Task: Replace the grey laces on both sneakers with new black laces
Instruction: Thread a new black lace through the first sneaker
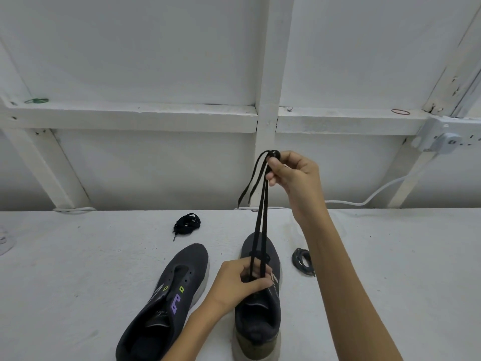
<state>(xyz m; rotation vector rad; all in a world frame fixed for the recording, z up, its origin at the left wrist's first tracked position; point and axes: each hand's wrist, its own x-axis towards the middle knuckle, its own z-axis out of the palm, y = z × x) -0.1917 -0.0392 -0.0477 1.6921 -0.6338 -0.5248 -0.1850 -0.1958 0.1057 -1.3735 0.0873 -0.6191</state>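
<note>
Two dark grey sneakers stand on the white table, toes pointing away from me. The left sneaker (166,300) has no lace in its eyelets. On the right sneaker (260,316), a black lace (261,220) runs through the eyelets near the toe and rises as two taut strands. My right hand (291,175) pinches both strands high above the shoe, and their loose ends hang down to the left. My left hand (239,281) rests on the right sneaker's tongue area, its fingers curled round the two strands low down.
A second bundled black lace (187,224) lies on the table behind the left sneaker. A coil of grey laces (303,260) lies right of the right sneaker. White wall framing, a socket box (442,138) and a white cable (369,196) are at the back.
</note>
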